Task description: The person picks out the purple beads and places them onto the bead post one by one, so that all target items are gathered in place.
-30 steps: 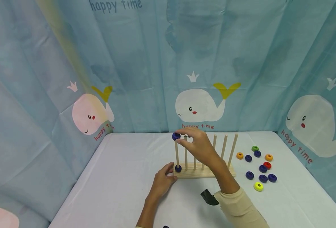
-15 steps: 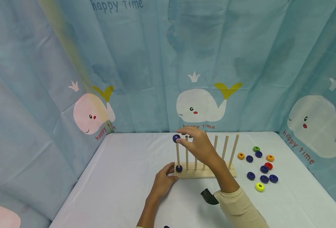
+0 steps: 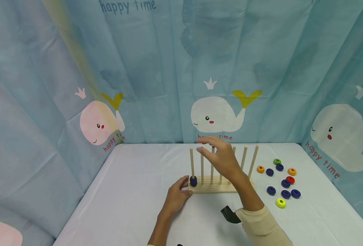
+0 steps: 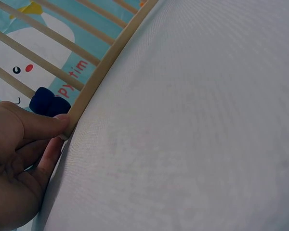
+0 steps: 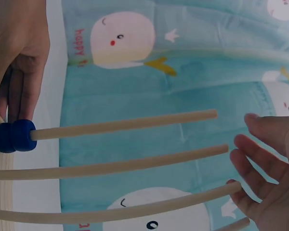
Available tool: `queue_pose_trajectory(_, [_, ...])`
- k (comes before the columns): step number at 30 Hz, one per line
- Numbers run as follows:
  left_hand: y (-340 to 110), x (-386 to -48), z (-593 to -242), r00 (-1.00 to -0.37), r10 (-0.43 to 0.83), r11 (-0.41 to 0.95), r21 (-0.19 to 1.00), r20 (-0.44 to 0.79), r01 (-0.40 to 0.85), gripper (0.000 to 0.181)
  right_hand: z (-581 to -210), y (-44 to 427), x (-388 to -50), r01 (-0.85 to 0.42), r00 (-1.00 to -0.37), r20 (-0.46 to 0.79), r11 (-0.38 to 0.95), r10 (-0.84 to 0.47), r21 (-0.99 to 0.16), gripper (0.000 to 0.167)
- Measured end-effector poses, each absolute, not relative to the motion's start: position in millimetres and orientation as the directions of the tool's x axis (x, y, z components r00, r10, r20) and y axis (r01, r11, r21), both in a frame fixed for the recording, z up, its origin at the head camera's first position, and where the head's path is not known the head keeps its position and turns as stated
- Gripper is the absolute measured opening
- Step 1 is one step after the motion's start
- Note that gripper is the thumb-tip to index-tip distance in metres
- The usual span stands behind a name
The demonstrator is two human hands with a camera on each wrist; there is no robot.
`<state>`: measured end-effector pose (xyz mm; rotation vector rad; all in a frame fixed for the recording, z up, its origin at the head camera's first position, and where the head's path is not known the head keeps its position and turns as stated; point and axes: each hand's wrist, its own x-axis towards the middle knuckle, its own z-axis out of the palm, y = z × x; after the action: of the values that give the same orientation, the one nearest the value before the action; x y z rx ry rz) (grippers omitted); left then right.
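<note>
My left hand [image 3: 175, 197] grips the left end of a wooden peg rack [image 3: 213, 189], thumb on the near edge and fingers behind. Two dark blue beads [image 5: 13, 136] sit stacked at the bottom of the leftmost peg [image 3: 192, 162], touching each other; in the left wrist view the blue beads [image 4: 49, 102] lie just above the thumb. My right hand [image 3: 223, 159] hovers by the peg tops with thumb and fingers spread apart, holding nothing. In the right wrist view that hand [image 5: 274, 168] is beside the upper ends of the bare pegs [image 5: 149, 158].
Right of the rack, loose beads lie scattered on the white table [image 3: 132, 191]: several blue beads [image 3: 285, 183], a yellow one [image 3: 280, 203], a red one [image 3: 290, 179], a green one [image 3: 277, 161] and two orange ones [image 3: 260, 169]. A whale-print curtain [image 3: 157, 116] stands behind.
The blue bead that my right hand pinched atop the leftmost peg has dropped onto the bead below. My right hand has let go and moved slightly right. The left hand stays put.
</note>
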<state>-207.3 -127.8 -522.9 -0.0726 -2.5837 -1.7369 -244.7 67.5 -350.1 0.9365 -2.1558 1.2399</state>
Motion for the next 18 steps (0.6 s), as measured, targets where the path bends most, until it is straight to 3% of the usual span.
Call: queue_pose_trajectory(18, [-128,-209,-525,-0.997,0.023,0.388,0.919,0.068,0.072,0.06,-355,115,-228,-0.741,-0.652,0.734,0.368,-0.19,-0.562,0.026])
